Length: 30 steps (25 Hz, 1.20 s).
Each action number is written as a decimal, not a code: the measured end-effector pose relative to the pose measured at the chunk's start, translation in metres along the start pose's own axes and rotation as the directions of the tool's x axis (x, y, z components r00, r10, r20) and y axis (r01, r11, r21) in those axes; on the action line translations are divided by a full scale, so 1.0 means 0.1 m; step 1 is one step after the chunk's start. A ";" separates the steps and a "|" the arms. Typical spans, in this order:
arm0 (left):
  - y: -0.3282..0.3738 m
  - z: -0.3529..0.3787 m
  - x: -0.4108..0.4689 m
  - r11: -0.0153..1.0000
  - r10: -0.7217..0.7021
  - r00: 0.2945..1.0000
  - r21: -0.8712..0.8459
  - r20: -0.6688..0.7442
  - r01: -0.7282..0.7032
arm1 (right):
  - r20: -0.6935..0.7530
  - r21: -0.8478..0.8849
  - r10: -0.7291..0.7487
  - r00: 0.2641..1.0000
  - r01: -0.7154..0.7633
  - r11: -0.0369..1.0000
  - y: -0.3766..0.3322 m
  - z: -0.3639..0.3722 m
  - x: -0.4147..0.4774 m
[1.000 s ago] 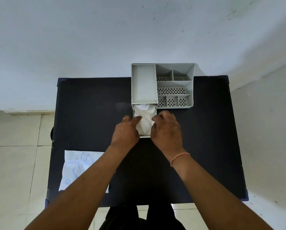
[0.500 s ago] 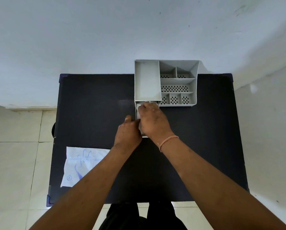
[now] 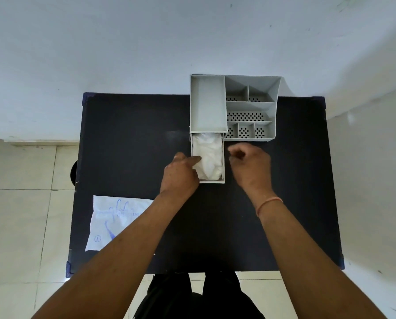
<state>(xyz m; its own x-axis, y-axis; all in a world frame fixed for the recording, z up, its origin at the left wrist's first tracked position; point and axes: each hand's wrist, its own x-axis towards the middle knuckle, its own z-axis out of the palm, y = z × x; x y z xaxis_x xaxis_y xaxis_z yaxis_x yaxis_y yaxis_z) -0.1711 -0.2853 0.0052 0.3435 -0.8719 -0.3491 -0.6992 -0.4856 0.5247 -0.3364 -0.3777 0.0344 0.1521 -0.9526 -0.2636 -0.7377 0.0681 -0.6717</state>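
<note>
A grey desk organiser [image 3: 252, 107] with several compartments stands at the back of a black table [image 3: 128, 143]. Its small drawer [image 3: 223, 166] is pulled out toward me and holds crumpled white plastic gloves [image 3: 209, 155]. My left hand [image 3: 181, 173] rests at the drawer's left front corner, its thumb lying on the white gloves. My right hand [image 3: 250, 164] hovers to the right of the drawer, fingers loosely curled, blurred, holding nothing.
A flat white glove packet [image 3: 114, 222] with blue print lies at the table's front left. A white wall stands behind the table. Tiled floor shows on the left and my dark trousers [image 3: 192, 295] below the table's front edge.
My right hand has lifted off the drawer and moved to its right, uncovering the white gloves. My left hand has stayed at the drawer's left corner.
</note>
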 end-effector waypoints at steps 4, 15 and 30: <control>0.03 -0.01 -0.01 0.999 -0.032 0.999 -0.043 0.018 0.033 | 0.423 0.257 0.458 0.782 -0.588 0.767 0.22 -0.01 -0.09; 0.10 0.05 0.00 0.917 -0.309 0.945 -0.295 -0.102 0.268 | 0.281 -0.007 0.357 0.891 -0.370 0.929 0.06 0.40 0.05; 0.05 0.04 0.22 0.384 -0.543 0.804 -0.779 0.243 0.495 | 0.253 0.401 0.502 0.827 -0.562 0.723 -0.06 0.40 0.07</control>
<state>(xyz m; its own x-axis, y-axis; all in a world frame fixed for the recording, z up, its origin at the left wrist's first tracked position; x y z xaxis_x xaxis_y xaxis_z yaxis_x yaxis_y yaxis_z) -0.1695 -0.3071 -0.0028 0.5035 -0.4213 -0.7543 0.3900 -0.6682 0.6336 -0.3043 -0.3731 0.0084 -0.0778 -0.6784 -0.7306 -0.3550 0.7036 -0.6155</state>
